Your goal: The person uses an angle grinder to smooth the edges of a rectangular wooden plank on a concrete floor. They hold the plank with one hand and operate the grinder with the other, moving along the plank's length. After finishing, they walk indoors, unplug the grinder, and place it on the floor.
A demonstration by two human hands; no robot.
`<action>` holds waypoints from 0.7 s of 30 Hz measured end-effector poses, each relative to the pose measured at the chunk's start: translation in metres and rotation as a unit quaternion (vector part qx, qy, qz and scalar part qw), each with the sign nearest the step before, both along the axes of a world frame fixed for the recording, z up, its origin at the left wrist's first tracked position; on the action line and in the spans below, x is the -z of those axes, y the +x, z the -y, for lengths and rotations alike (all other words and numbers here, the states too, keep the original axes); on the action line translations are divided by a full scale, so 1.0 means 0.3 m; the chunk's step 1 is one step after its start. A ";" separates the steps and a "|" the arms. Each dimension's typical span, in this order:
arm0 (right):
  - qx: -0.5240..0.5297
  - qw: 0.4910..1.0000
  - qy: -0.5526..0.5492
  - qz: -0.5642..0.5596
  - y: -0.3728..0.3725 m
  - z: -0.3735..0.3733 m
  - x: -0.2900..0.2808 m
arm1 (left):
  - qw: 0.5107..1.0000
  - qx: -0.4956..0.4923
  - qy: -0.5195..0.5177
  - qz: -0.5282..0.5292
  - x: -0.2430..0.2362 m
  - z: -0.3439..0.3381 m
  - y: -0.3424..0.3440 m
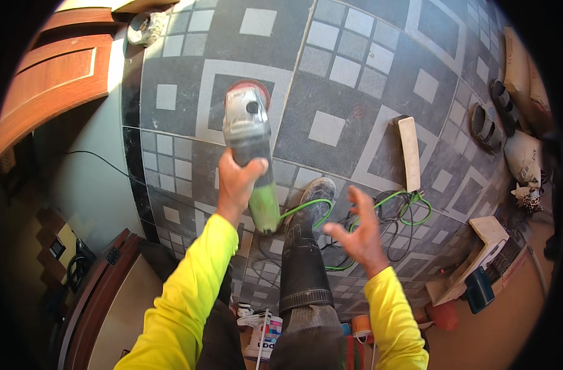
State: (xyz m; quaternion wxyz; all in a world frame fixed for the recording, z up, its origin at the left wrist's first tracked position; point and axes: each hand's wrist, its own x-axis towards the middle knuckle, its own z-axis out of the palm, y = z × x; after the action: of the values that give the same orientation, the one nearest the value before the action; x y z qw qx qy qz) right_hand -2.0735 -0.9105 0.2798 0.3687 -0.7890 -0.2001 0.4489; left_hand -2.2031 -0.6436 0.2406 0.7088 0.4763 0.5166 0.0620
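Note:
An angle grinder point(263, 196) with a green rear body, a grey metal head and a reddish disc is held out in front of me over the tiled floor. My left hand point(237, 185) wraps round its middle, thumb on top. From its back end a green cord point(323, 203) loops across my shoe toward the right. To the right of my leg, my right hand point(358, 233) is raised with its fingers apart, holding nothing. Beneath and beside it lie tangled dark and green cables point(392, 231). They run up to a long white power strip point(408, 154) on the floor.
A wooden door point(65, 80) stands at the far left. Sandals point(486, 128) and sacks point(523, 160) line the right side. At lower right are an open case point(466, 271) and a dark teal tool point(479, 290). A white bucket point(263, 339) stands by my legs.

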 end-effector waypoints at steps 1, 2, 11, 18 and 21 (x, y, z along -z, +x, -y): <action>-0.048 0.997 0.027 -0.048 -0.074 -0.086 -0.077 | 0.993 -0.041 -0.059 0.098 -0.134 0.039 -0.024; -0.052 0.980 0.070 -0.179 -0.146 -0.164 -0.175 | 0.980 -0.068 -0.120 0.146 -0.273 0.062 -0.046; -0.055 0.993 0.098 -0.048 -0.449 -0.383 -1.060 | 0.984 -0.129 -0.100 0.076 -1.134 -0.018 -0.202; -0.326 0.938 -0.009 0.120 -0.737 -0.092 -1.576 | 0.967 -0.015 -0.034 0.254 -1.757 -0.313 -0.747; -0.275 0.949 -0.031 0.149 -0.683 -0.079 -1.933 | 0.959 0.133 0.168 0.183 -2.050 -0.457 -1.036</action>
State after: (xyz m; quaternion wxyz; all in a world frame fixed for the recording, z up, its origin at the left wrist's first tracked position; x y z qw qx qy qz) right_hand -2.2783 -0.8868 0.8598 0.1718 -0.7721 -0.4481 0.4167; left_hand -2.5139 -0.5065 0.8554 0.7027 0.6338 0.2917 0.1395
